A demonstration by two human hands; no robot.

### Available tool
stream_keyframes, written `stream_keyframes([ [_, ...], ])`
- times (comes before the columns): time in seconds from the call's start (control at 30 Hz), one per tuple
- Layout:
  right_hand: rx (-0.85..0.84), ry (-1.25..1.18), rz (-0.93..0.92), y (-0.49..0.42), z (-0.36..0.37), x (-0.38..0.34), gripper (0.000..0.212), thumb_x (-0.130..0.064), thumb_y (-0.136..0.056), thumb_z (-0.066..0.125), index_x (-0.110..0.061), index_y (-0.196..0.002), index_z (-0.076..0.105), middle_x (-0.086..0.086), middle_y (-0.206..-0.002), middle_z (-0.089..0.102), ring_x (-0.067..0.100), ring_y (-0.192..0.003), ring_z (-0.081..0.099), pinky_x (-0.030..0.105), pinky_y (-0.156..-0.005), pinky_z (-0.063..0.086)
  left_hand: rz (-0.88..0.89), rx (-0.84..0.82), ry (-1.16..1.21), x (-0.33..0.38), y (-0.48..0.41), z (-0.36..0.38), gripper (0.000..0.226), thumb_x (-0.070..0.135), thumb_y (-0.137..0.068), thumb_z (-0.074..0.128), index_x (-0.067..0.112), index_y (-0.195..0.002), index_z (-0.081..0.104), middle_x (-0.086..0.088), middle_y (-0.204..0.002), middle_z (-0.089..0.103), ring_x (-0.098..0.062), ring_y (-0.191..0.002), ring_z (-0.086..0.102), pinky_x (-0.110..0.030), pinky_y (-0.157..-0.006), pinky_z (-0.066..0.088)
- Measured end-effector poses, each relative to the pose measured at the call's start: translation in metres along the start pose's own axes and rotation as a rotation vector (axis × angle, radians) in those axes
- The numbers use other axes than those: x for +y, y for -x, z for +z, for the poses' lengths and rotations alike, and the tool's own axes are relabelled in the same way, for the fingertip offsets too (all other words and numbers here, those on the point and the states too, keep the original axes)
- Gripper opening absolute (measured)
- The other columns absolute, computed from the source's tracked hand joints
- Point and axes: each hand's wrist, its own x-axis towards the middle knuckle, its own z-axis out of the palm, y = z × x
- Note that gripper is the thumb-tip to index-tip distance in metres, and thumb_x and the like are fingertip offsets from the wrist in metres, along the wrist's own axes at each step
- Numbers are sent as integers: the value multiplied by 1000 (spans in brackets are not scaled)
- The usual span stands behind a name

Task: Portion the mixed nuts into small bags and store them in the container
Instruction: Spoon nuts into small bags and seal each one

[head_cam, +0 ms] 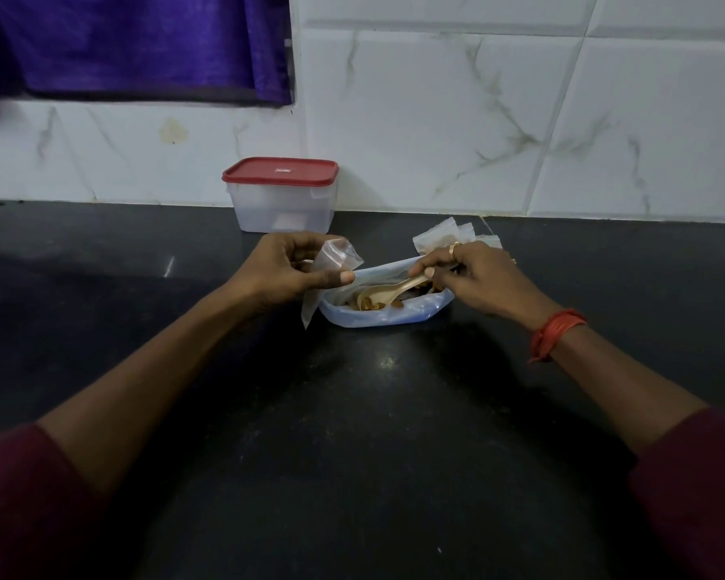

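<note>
- left hand (285, 265): our grip pinches the small bag (338, 255), held just left of the spoon (388, 293).
- right hand (469, 278): grip pinches the spoon handle; bowl points leftward, lying in the mixed nuts (368, 305).
- container (283, 198): lidded, behind left hand.

The single view sits on the person's head and faces forward and down across a dark counter (373, 412) toward a tiled wall (436, 119), which fills the upper half of the frame. Both forearms enter from the lower corners and converge just above the middle, so the left hand (285, 265) and right hand (474, 278) are seen at arm's reach. The wide lens bends the tile lines. A purple curtain (135, 43) occupies the upper left.
</note>
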Motion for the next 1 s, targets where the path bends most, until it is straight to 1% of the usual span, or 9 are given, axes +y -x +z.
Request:
stream_keyframes([
  [0.07,-5,-25,41,-1,3,-2,26,-17,-96,59,-34,-102,77,-6,-93,75,12,-88,66,29,-82,51,5,2,-10,0,0,0,56,33,-65,78,22,-118,66,12,-110,68,-1,-102,64,-7,-76,51],
  [0.23,-22,-56,112,-6,9,-6,27,-19,-93,59,-41,-91,75,-7,-94,75,10,-94,66,35,-91,52,-5,5,-33,-1,-1,-1,51,24,-73,79,19,-122,65,14,-108,67,1,-102,63,-6,-74,51],
  [0.37,-20,-118,209,-11,14,-8,27,-21,-92,56,-34,-87,79,-1,-82,75,15,-82,67,33,-79,53,-9,10,-32,-1,-1,-1,49,26,-71,79,23,-118,65,14,-107,67,3,-99,63,-6,-73,51],
  [0.43,-20,-176,263,-13,15,-11,28,-18,-93,55,-30,-85,79,-5,-70,69,9,-71,62,26,-68,48,-8,17,-30,0,0,0,46,26,-70,79,27,-114,65,17,-104,67,10,-92,64,-5,-71,49],
  [0.57,58,-331,330,-13,15,-14,34,-11,-90,56,-28,-68,75,-9,-59,65,5,-64,59,23,-70,47,-7,39,-13,0,1,1,45,21,-72,81,26,-115,66,17,-104,68,9,-94,65,-7,-74,50],
  [0.7,60,-420,336,-6,9,-16,33,-8,-91,53,-23,-76,78,0,-69,67,4,-63,60,16,-66,46,0,36,9,1,2,1,53,32,-63,79,29,-114,66,13,-108,70,2,-99,67,-12,-81,53],
  [0.8,92,-429,325,-3,1,-13,46,-9,-91,52,-29,-56,74,5,-86,74,10,-78,66,17,-74,50,6,36,5,1,2,1,56,34,-61,80,27,-115,66,12,-110,71,0,-101,68,-14,-85,54],
  [0.87,141,-430,329,-4,-3,-8,41,-12,-91,54,-30,-62,77,2,-82,71,11,-80,63,26,-81,48,9,37,-6,0,2,1,57,33,-62,81,25,-117,67,10,-111,71,-1,-101,68,-17,-87,55],
  [1.0,248,-542,328,-6,-9,-5,31,-13,-92,54,-23,-76,79,-7,-61,63,5,-62,56,28,-69,47,17,42,-38,-2,2,1,54,24,-70,83,20,-121,67,8,-112,71,-2,-102,67,-18,-87,55],
])
